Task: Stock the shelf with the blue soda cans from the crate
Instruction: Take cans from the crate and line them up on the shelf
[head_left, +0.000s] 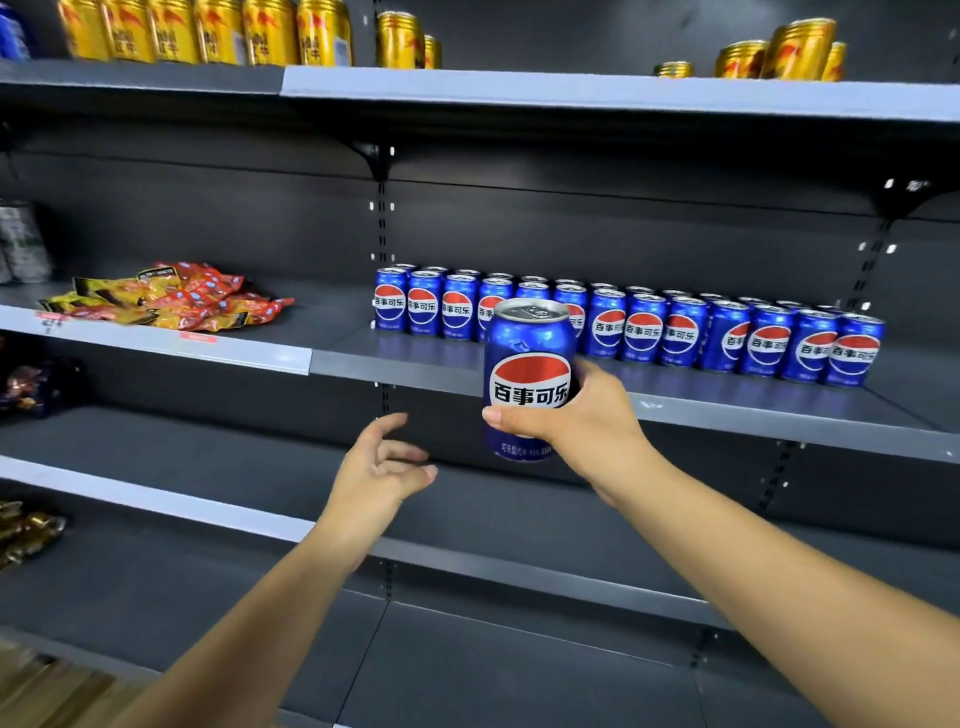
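The right hand (576, 415) grasps a blue can (530, 374) upright in the air, just in front of the front edge of the middle shelf (395, 366). The thumb wraps across the lower part of the label and the fingers curl round the far side, so the hold sits at mid-body and the lid is left free. The left hand (379, 467) is released, its fingers loosely spread and holding nothing, hovering lower down in front of the shelf below.

On the middle shelf, rows of cans (675, 330) run from the shelf's left end almost to its right end, standing back from the front edge with bare board before them. Snack packets (166, 296) lie on the next bay to the left; gold cans (208, 31) stand on the top shelf. The crate is not in view.

A full can would likely be fairly heavy for its size, stiff while sealed, and smooth enough to slip if wet. The thin wall could dent under a hard squeeze or a knock against the edge, so a firm wrap round the middle suits it, setting it down flat on its base.
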